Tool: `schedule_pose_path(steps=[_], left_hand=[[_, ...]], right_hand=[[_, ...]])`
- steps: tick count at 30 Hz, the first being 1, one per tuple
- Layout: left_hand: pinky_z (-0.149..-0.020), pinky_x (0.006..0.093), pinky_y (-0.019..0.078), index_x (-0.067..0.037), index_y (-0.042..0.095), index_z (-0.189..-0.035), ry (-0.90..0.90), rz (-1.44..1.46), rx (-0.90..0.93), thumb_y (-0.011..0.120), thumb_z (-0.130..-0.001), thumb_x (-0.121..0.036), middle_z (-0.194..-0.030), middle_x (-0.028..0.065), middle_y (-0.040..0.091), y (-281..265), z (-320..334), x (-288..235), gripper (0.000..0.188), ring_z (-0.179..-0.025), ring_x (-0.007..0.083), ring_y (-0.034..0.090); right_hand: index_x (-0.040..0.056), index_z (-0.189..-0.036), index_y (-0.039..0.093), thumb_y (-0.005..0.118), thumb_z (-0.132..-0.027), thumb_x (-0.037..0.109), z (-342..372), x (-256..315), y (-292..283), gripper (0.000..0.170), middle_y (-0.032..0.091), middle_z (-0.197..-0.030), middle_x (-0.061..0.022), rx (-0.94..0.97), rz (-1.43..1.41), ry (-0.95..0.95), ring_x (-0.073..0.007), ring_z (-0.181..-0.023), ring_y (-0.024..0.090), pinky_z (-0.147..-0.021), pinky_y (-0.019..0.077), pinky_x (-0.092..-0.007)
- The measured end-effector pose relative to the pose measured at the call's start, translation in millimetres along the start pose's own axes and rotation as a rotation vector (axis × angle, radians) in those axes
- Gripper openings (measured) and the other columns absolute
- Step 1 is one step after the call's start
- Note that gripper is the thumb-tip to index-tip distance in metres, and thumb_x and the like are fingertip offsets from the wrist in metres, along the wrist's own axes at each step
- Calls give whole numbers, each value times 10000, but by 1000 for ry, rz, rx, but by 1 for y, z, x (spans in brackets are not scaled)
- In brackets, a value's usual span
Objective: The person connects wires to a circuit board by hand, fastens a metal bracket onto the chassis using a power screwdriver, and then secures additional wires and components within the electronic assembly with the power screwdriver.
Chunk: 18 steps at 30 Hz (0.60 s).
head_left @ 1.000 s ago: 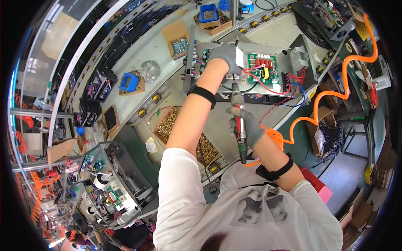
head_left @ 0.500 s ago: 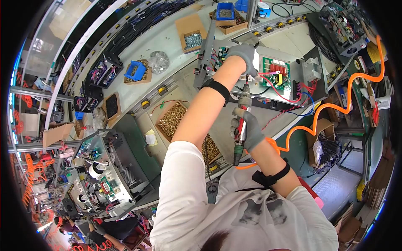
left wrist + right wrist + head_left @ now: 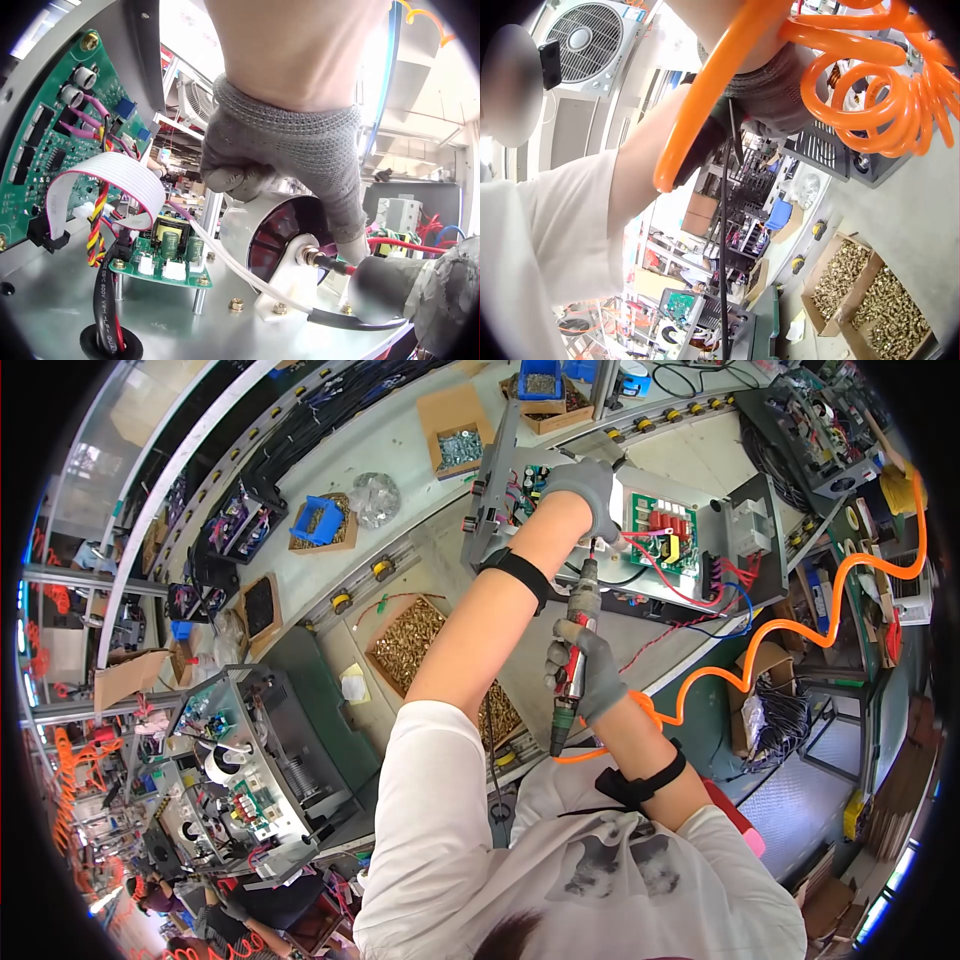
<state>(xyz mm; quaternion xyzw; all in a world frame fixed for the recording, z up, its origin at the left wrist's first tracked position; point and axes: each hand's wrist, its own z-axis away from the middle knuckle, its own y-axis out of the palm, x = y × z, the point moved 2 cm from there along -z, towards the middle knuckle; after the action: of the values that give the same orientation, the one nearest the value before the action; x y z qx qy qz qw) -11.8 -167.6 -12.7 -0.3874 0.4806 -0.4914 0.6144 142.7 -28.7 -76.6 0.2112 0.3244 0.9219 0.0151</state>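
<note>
In the head view my gloved left hand (image 3: 588, 495) lies over the open metal chassis, left of a green circuit board (image 3: 662, 540). The left wrist view shows that hand (image 3: 289, 157) gripping the top of a round component (image 3: 259, 236), one digit reaching down beside a red-sleeved terminal. Its bolt faces the nose of a power driver (image 3: 382, 289); whether they touch is unclear. My gloved right hand (image 3: 597, 670) holds the driver (image 3: 584, 600) by its red and grey body, bit end toward the chassis. In the right wrist view the right hand (image 3: 772, 94) is partly behind an orange hose.
The coiled orange hose (image 3: 760, 625) runs off to the right. Boxes of brass fasteners (image 3: 410, 640) sit left of the driver, partly behind my left forearm. Another open chassis (image 3: 265, 760) stands at lower left, and a carton of screws (image 3: 460, 450) lies beyond the work.
The head view has shifted, so the chassis and hands appear farther right than at first. The driver's rear end has swung slightly left. Both hands keep their holds.
</note>
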Motion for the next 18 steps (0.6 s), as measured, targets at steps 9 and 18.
schedule_pose_path(steps=[9, 18], left_hand=[[-808, 381, 518, 2, 558, -1097, -22, 8, -36, 803, -520, -401, -1075, 176, 609, 2, -3, 1, 745, -963, 297, 619], [-813, 375, 520, -2, 559, -1104, -49, 26, -19, 814, -499, -409, -1088, 179, 607, -2, 1, 0, 772, -954, 299, 627]], right_hand=[[116, -898, 509, 624, -785, 222, -8, -3, -5, 193, 511, -595, -33, -11, 4, 11, -173, -458, 485, -443, 458, -311], [111, -898, 505, 621, -782, 216, -5, 3, -2, 194, 500, -587, -28, -17, 17, 9, -174, -455, 482, -441, 461, -312]])
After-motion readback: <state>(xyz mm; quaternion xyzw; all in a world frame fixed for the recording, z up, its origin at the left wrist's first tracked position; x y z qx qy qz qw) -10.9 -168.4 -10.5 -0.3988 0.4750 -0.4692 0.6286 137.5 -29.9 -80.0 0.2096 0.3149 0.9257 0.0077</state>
